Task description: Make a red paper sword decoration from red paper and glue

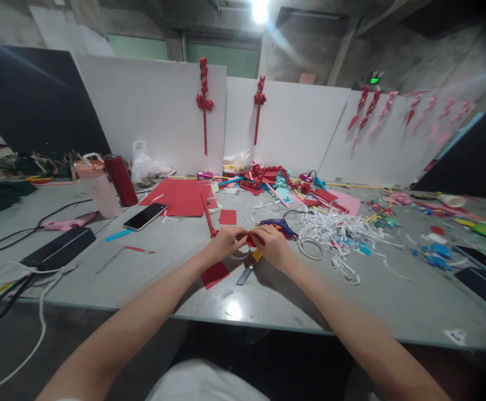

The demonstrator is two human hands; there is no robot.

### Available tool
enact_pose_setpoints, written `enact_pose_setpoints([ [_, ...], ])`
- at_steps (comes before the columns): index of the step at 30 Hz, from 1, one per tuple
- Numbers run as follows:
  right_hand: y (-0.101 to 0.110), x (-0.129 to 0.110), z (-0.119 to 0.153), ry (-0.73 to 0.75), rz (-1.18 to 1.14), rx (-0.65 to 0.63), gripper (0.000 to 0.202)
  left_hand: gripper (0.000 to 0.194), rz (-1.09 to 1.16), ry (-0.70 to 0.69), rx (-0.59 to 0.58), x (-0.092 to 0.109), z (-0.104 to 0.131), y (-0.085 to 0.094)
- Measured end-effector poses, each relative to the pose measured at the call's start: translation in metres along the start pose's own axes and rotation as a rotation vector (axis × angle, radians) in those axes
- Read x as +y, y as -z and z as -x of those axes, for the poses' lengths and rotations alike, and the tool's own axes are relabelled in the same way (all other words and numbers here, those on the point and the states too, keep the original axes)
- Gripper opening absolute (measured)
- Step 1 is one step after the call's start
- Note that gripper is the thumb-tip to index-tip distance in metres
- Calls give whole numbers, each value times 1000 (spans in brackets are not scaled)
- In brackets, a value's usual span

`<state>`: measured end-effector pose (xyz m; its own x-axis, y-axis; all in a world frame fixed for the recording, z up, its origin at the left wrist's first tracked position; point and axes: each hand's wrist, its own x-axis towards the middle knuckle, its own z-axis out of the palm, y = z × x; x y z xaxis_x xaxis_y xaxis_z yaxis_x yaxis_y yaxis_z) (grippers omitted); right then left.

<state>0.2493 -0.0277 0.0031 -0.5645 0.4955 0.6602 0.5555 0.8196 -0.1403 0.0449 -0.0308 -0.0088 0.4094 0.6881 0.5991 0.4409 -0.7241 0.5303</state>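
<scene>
Between my two hands, over the middle of the table, is a small piece of red paper [251, 239]. My left hand [228, 242] pinches it from the left, and my right hand [272, 245] grips its other side with the fingers closed. The fingers cover most of the piece, so its exact shape is hidden. Just below my hands lies a yellow-handled craft knife [245, 274]. A red paper square [214, 274] rests nearer me, and another red square [228, 217] lies beyond my left hand. Behind my right hand is a dark blue glue gun [280, 227].
White shredded paper [335, 225] and a tape ring [311, 249] lie to the right. At left are a phone [146, 216], a red flask [120, 181], a pink bottle [101, 192], a pink glue gun [71, 221] and a black power strip [59, 249]. Red paper sheets [180, 196] lie farther back.
</scene>
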Motion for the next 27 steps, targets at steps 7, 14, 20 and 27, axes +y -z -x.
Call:
enact_pose_setpoints([
  [7,-2,-1,2,-27,1,63,14,17,22,10,16,2,-1,-1],
  [14,0,-3,0,-12,19,99,11,15,56,37,52,3,-1,-2],
  [20,2,-3,0,-74,2,136,10,16,69,118,70,2,-1,-2],
  [27,12,19,-3,-245,-82,292,13,16,197,278,171,0,-5,5],
])
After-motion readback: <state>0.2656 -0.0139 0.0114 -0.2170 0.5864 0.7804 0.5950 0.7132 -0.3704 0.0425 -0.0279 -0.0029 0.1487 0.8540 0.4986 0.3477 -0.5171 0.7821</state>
